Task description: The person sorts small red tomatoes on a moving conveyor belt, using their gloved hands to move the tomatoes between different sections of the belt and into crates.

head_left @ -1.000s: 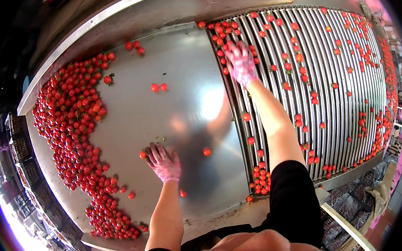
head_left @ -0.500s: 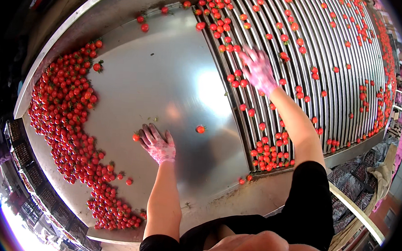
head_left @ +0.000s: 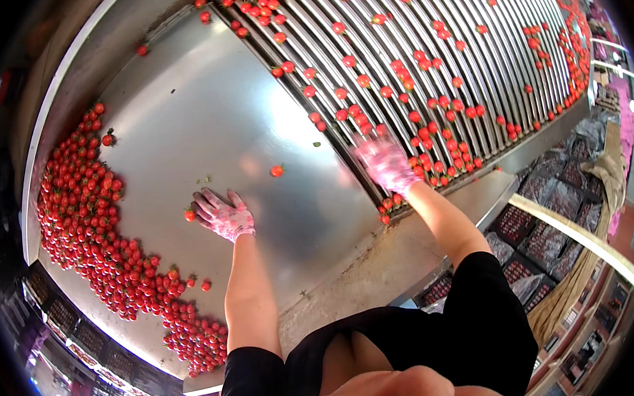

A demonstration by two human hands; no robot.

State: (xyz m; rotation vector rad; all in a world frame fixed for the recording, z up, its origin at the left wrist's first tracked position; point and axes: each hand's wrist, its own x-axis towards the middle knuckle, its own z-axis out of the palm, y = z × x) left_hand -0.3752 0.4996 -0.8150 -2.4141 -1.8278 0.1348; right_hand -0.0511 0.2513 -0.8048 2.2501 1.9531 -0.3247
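Note:
My left hand (head_left: 221,215), in a pink patterned glove, lies flat on the smooth metal tray (head_left: 191,118) with its fingers spread. A single cherry tomato (head_left: 189,215) rests by its fingertips, and another tomato (head_left: 277,171) sits farther to the right on the metal. My right hand (head_left: 388,164), gloved alike and smeared by motion, is over the near end of the metal rollers (head_left: 325,60), close to the tray's edge. Several tomatoes (head_left: 435,162) lie in the grooves beside it. Whether its fingers hold any is too blurred to tell.
A large heap of cherry tomatoes (head_left: 91,213) fills the tray's left side against a raised metal wall (head_left: 54,102). More tomatoes are scattered over the rollers. Crates of wrapped goods (head_left: 550,190) stand at the right, behind a pale curved rail (head_left: 583,240).
My right hand has come nearer, from the middle of the rollers to their near end by the tray. The view has turned. The left hand still lies on the tray by the tomato.

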